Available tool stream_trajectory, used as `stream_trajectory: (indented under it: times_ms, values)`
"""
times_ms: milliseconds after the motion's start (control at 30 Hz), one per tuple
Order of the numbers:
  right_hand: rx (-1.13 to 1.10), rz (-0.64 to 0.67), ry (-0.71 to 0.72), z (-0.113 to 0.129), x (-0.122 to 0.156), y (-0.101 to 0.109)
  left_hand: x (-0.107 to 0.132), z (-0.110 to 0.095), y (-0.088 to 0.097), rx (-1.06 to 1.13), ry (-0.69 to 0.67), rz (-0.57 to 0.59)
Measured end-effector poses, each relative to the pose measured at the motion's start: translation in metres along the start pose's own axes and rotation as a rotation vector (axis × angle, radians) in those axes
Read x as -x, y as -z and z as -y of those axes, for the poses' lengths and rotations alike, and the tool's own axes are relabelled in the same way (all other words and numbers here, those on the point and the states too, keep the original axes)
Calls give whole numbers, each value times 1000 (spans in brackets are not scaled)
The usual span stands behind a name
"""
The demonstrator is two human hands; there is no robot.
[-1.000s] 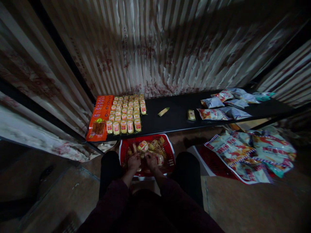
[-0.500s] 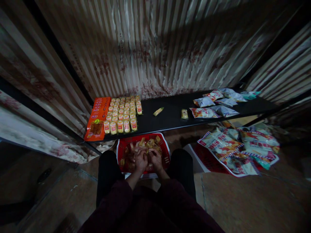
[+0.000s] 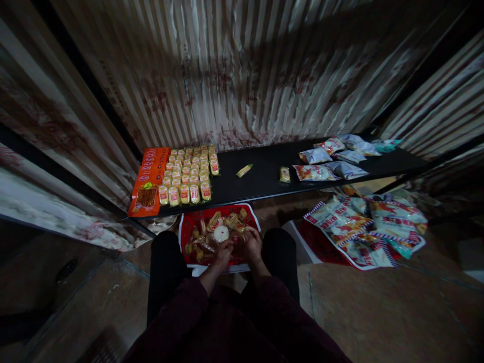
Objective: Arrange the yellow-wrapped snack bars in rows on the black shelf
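A red basket with a white rim (image 3: 181, 229) sits between my knees, holding several small wrapped snacks (image 3: 215, 220). My left hand (image 3: 224, 252) is in the basket's front middle, fingers closed, just below a white round wrapped piece (image 3: 221, 233). To its right, my right hand (image 3: 253, 243) is near the basket's right side with its fingers curled. Something reddish and shiny lies between the two hands, but it is too blurred to name. Dim light hides what either set of fingers grips.
Above the basket runs a black shelf (image 3: 260, 184). On it are rows of small yellow packs (image 3: 184, 192), an orange bag (image 3: 147, 181), two loose wrapped pieces and several snack bags (image 3: 315, 172). A second basket heaped with larger bags (image 3: 340, 219) stands right. Striped curtain (image 3: 242, 75) hangs behind.
My hands were close together mid-basket; now they are farther apart, the right one shifted right and the left lower. The white round piece now shows. The view has shifted slightly.
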State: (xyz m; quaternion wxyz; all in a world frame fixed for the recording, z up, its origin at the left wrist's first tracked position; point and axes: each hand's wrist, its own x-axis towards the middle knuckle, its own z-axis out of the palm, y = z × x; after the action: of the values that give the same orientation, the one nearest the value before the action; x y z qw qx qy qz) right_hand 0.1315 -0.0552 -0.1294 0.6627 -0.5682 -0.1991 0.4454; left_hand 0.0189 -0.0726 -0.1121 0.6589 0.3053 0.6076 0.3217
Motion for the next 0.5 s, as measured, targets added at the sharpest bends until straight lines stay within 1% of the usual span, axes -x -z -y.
stream_trajectory:
  times_ms: [67, 133, 233, 267, 333, 433, 500]
  values:
    - [-47, 22, -46, 0, 3, -5, 0, -3, 1, 73, 79, -19]
    - [-42, 123, -115, -1, 6, -8, -2, -8, 1, 174, 119, -47]
    - [26, 256, -224, -7, 12, -8, -6, -18, 3, 432, 184, -113]
    - [56, 280, -232, -9, 13, -7, -7, -21, 5, 490, 190, -120]
    - [108, 311, -210, -12, 15, -5, -10, -25, 7, 539, 175, -106]
    - [154, 335, -168, -14, 16, -3, -12, -29, 12, 572, 138, -95]
    - [161, 343, -167, -13, 16, -4, -12, -29, 14, 581, 134, -93]
